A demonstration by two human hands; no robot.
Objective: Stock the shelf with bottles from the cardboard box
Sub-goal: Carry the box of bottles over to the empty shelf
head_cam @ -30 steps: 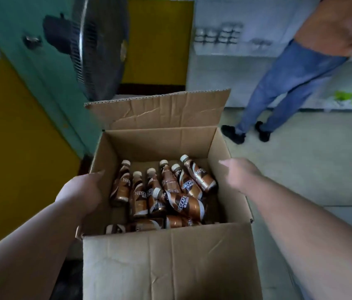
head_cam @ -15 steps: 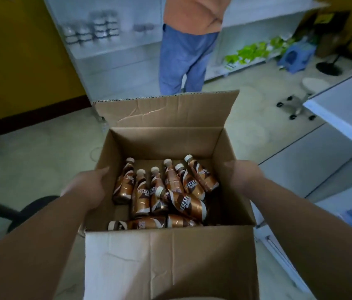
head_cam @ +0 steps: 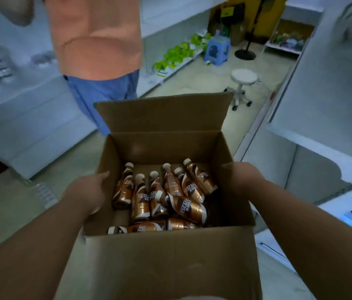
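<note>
I carry an open cardboard box [head_cam: 166,263] in front of me, its flaps standing up. Several brown coffee bottles [head_cam: 189,207] with white caps lie jumbled on its bottom. My left hand [head_cam: 86,193] grips the box's left wall from outside. On the opposite wall, my right hand [head_cam: 238,177] holds the box the same way. A white shelf unit [head_cam: 322,109] stands just to the right of the box, its boards bare where I can see them.
A person in an orange shirt and blue trousers [head_cam: 97,50] stands close behind the box. A white rolling stool [head_cam: 243,86] and a blue plastic stool [head_cam: 217,49] stand on the floor ahead. Another white shelf [head_cam: 19,109] with small jars runs along the left.
I have turned to the right with the box held in both hands. The fan and yellow wall have left the view, and the right shelf and the person are now much nearer.
</note>
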